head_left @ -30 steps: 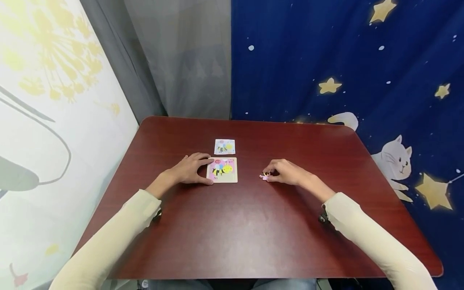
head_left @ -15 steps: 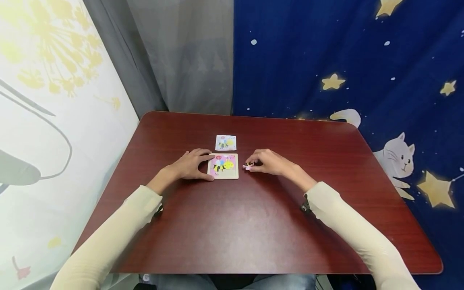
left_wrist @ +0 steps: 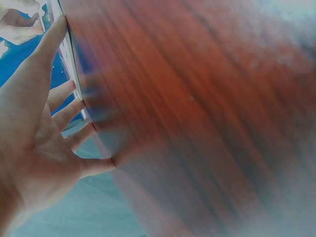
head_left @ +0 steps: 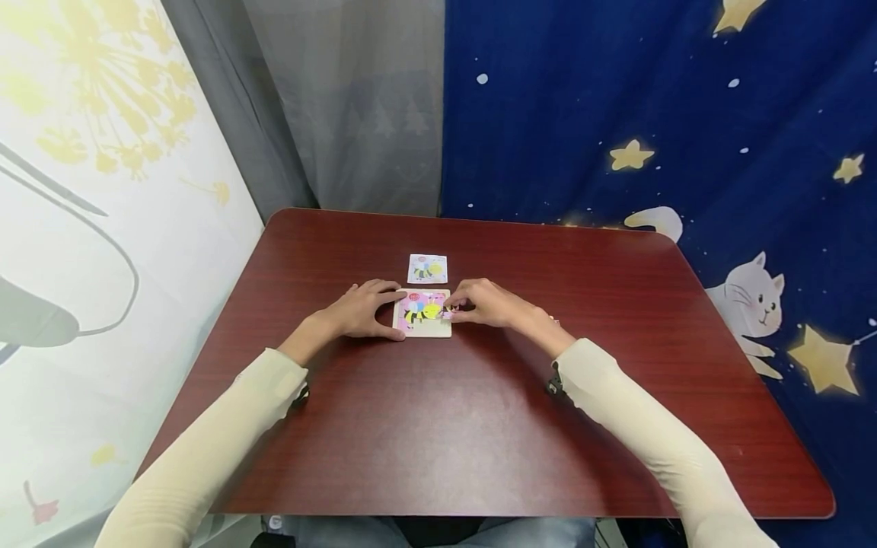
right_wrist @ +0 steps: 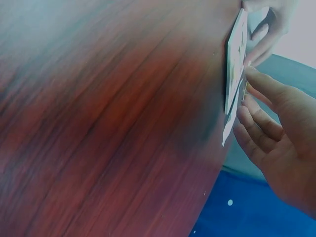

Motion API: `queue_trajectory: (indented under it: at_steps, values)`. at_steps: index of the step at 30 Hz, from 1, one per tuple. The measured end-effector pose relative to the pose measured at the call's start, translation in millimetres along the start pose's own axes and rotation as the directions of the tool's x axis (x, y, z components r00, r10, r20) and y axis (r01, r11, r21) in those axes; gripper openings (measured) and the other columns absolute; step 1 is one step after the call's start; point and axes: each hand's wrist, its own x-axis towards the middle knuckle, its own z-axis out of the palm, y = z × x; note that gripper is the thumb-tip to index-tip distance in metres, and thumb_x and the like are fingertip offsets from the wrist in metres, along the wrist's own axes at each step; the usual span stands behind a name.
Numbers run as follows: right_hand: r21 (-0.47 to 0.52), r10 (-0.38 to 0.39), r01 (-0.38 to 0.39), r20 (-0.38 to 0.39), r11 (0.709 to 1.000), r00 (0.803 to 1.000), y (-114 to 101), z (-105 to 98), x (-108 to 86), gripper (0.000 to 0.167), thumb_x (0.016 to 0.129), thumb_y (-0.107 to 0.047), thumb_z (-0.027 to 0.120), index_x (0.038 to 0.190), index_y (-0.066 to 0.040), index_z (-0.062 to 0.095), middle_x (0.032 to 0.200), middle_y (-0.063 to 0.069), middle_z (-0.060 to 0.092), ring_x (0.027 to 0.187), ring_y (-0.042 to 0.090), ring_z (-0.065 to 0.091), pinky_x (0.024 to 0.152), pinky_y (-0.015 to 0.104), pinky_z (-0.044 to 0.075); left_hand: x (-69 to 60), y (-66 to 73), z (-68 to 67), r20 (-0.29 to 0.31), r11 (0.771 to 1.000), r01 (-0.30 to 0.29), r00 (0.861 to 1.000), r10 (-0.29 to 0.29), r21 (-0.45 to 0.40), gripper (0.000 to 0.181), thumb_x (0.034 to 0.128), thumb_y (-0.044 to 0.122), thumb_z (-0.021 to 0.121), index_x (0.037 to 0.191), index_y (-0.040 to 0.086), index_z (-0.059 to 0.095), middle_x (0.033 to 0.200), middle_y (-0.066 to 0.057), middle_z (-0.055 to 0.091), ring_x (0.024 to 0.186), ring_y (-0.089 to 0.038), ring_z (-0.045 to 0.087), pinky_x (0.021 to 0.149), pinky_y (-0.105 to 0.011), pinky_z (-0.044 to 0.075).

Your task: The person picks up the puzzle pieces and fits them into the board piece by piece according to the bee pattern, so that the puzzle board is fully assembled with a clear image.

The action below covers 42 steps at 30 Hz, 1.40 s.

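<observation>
A square puzzle board (head_left: 432,329) with a bee picture lies on the table, its lower right part bare and pale. My left hand (head_left: 365,310) rests at its left side, fingers spread, thumb and index fingertip touching the edge near the two left corners. In the left wrist view the other fingertips of that left hand (left_wrist: 44,133) rest on the table. With thumb and fingertips my right hand (head_left: 488,302) pinches a small pink puzzle piece (head_left: 448,313) over the board's right edge. Fingers partly hide the piece in the right wrist view, where the right hand (right_wrist: 284,128) is beside the board (right_wrist: 236,64).
Just behind the board lies a card (head_left: 428,269) with a paler bee picture. Both are on a reddish-brown wooden table (head_left: 479,426). A grey curtain and a blue star-patterned curtain (head_left: 548,114) hang behind it, with a white patterned wall (head_left: 171,266) at the left.
My right hand has moved left with the puzzle piece, from the bare table to the board's right edge. The left hand has stayed at the board's left side.
</observation>
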Motion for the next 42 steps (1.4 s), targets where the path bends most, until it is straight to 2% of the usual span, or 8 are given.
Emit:
queue_trajectory:
  at_steps: [5,12,18,25,33,42]
  values:
    - [-0.002,-0.034,0.034,0.005,0.999,0.999,-6.0,4.6,6.6,0.024,0.095,-0.02,0.079,0.116,-0.008,0.08,0.098,0.005,0.07,0.087,0.018,0.062,0.077,0.028,0.052,0.5,0.5,-0.1,0.001,1.0,-0.006,1.0,0.006,0.0,0.096,0.0814,0.068,0.078,0.159,0.021,0.046,0.162,-0.009,0.039,0.151,-0.032,0.03,0.117,-0.072,0.021]
    - [0.015,-0.025,0.025,0.031,1.0,0.999,-12.8,9.0,13.7,0.023,0.096,-0.019,0.078,0.116,-0.009,0.08,0.102,0.006,0.071,0.092,0.02,0.066,0.081,0.031,0.055,0.8,0.7,-0.2,-0.012,1.0,-0.01,1.0,0.01,-0.008,0.095,0.0809,0.067,0.079,0.158,0.021,0.047,0.16,-0.009,0.041,0.151,-0.033,0.031,0.117,-0.073,0.021]
    - [0.022,-0.033,0.032,0.056,0.999,0.998,-16.3,14.3,17.4,0.024,0.096,-0.019,0.077,0.118,-0.008,0.079,0.104,0.007,0.072,0.095,0.017,0.068,0.084,0.035,0.058,-0.8,0.1,0.6,-0.009,1.0,-0.014,1.0,0.014,-0.009,0.095,0.0811,0.067,0.079,0.158,0.021,0.047,0.16,-0.009,0.041,0.151,-0.033,0.031,0.117,-0.073,0.021]
    - [0.014,-0.039,0.039,0.059,0.999,0.997,-21.1,18.6,20.8,0.026,0.097,-0.02,0.076,0.12,-0.009,0.079,0.103,0.005,0.069,0.091,0.011,0.067,0.079,0.026,0.056,-1.5,-1.1,1.3,-0.01,1.0,-0.016,1.0,0.016,-0.001,0.096,0.0808,0.067,0.079,0.158,0.02,0.047,0.16,-0.009,0.041,0.15,-0.034,0.031,0.117,-0.073,0.022]
    - [-0.014,-0.061,0.061,0.037,0.998,0.997,-24.1,26.8,27.0,0.024,0.096,-0.021,0.077,0.117,-0.009,0.08,0.102,0.006,0.07,0.09,0.014,0.065,0.079,0.025,0.054,-1.4,-1.5,0.0,-0.019,1.0,-0.026,0.999,0.026,0.008,0.096,0.0806,0.067,0.079,0.158,0.02,0.047,0.159,-0.01,0.042,0.15,-0.034,0.033,0.115,-0.074,0.023]
    - [-0.028,-0.025,0.026,0.065,0.999,0.998,-29.1,27.0,33.3,0.024,0.098,-0.021,0.076,0.12,-0.011,0.08,0.104,0.005,0.068,0.092,0.017,0.066,0.081,0.028,0.054,-3.4,0.8,-1.4,-0.028,0.999,-0.035,0.999,0.035,0.006,0.095,0.0819,0.066,0.079,0.158,0.018,0.047,0.159,-0.01,0.042,0.15,-0.034,0.033,0.115,-0.074,0.024]
